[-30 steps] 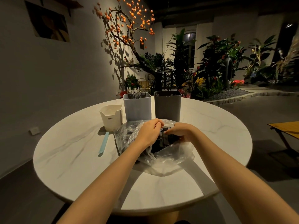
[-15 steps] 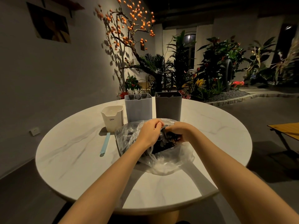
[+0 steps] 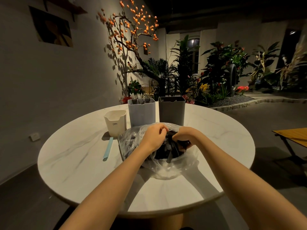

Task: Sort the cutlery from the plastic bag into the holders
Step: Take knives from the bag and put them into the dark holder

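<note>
— So, what's on the round marble counter (image 3: 83,163)?

— A clear plastic bag (image 3: 174,168) near the middle, crumpled, its mouth open toward the person, dark cutlery (image 3: 169,151) heaped inside. One dark handle pokes out at the opening.

— And the hands?

— Both at the bag's top. The left hand (image 3: 153,136) has its fingers curled, pinching the plastic at the rim. The right hand (image 3: 184,136) is curled too, fingers down among the dark pieces (whether it grips cutlery or only the bag, I cannot tell from here).

— The holders?

— Three, standing upright just beyond the bag. A small cream holder (image 3: 115,122) on the left, a taller pale blue holder (image 3: 141,112) beside it, and a dark grey holder (image 3: 172,110) to the right of that. Fork tines (image 3: 139,98) stick up out of the blue one. The grey one's contents are hidden.

— Anything else?

— A light blue strip (image 3: 108,148) lies flat on the counter in front of the cream holder, left of the bag. Behind it all, a tree with orange fruit (image 3: 131,30) and potted greenery (image 3: 224,68).
</note>
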Available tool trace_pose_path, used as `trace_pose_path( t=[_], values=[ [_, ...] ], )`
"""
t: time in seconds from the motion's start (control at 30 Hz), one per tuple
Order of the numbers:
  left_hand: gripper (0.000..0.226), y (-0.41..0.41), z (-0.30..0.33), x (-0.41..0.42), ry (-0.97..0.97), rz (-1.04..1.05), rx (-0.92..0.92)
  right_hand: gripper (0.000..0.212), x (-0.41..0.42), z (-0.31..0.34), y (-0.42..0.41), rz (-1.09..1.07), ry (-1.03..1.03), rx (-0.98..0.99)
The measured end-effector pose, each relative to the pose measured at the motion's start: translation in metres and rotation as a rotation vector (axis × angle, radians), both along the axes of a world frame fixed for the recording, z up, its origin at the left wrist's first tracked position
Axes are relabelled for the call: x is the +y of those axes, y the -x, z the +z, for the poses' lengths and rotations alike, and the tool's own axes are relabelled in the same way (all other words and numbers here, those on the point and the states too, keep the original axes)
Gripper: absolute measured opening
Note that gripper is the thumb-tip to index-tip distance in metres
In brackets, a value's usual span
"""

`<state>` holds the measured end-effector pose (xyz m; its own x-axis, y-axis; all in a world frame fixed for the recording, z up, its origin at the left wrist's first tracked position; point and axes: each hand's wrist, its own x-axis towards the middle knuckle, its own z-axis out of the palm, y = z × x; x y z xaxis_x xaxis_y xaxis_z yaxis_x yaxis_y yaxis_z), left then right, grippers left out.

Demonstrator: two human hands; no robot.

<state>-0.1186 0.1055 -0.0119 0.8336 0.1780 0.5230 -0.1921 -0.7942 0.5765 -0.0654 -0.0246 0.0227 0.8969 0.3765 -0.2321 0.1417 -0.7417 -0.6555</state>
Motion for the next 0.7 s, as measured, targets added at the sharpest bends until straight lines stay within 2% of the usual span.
trace_pose_path(
  t=[0.37,0.43,0.53,0.7],
  values=[
    [0.023,0.007,0.003,-0.013,0.028,-0.040,0.073,0.010,-0.018,0.004,-0.006,0.023,-0.100,0.089],
    [0.023,0.007,0.005,-0.017,0.010,-0.003,0.044,0.004,-0.022,0.004,-0.006,0.019,-0.117,0.090],
    [0.022,0.005,0.006,-0.021,-0.013,0.056,0.009,0.007,-0.033,0.004,-0.004,0.020,-0.154,0.112],
    [0.024,-0.004,0.003,-0.032,-0.063,0.144,0.038,0.006,-0.055,0.006,0.002,0.100,-0.214,0.149]
  ],
)
